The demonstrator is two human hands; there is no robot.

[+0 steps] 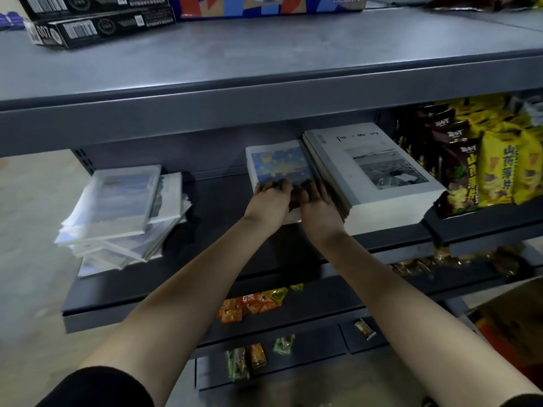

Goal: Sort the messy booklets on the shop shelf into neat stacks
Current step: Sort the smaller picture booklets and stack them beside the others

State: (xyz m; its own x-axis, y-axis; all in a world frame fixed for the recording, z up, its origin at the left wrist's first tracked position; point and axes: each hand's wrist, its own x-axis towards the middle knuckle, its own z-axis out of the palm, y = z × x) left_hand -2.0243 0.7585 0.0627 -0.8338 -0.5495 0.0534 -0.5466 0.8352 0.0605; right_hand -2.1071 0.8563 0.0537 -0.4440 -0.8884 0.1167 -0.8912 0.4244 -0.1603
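On the dark middle shelf (223, 218) a stack of booklets with a blue-and-yellow starry cover (279, 164) lies square against a taller neat stack of grey "Time Memory" booklets (373, 168) to its right. My left hand (269, 201) and my right hand (316, 202) both rest on the near edge of the starry stack, fingers curled over the top booklet. A messy, fanned pile of pale booklets (123, 212) sits at the shelf's left end, apart from both hands.
Yellow and brown snack bags (482, 160) crowd the shelf section to the right. Black boxes (97, 24) and a colourful carton (264, 4) stand on the grey top shelf. Small snack packets (252, 304) lie on the lower shelves. Bare shelf lies between the messy pile and the starry stack.
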